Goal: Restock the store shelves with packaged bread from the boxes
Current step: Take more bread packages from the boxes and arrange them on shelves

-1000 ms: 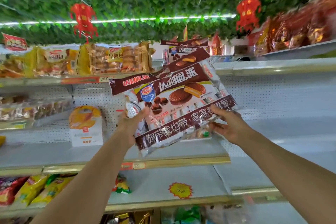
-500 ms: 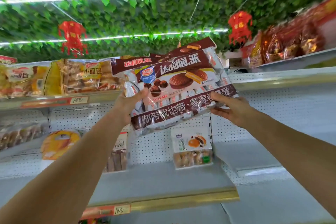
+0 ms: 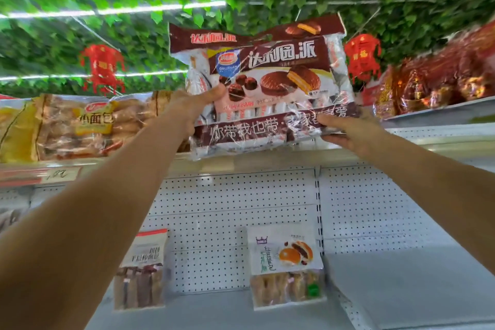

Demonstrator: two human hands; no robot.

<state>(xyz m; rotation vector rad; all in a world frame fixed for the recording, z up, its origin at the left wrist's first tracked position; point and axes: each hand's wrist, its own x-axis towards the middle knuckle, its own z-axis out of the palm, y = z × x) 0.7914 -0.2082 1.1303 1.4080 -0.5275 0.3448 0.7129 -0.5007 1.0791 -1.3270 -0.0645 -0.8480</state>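
Head view: left grip (image 3: 192,107) and right grip (image 3: 351,131) pinch "达利园·派" bags (image 3: 267,83).

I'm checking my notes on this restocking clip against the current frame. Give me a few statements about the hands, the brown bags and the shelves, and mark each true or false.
1. Both hands hold the brown chocolate pie bags. True: the left hand grips the left edge and the right hand the lower right corner.
2. The bags rest flat on the lower shelf. False: they are held up at the level of the top shelf.
3. Yellow bread bags sit on the top shelf left of the hands. True.
4. The lower shelf holds no packages. False: a white pastry package and a clear package stand there.
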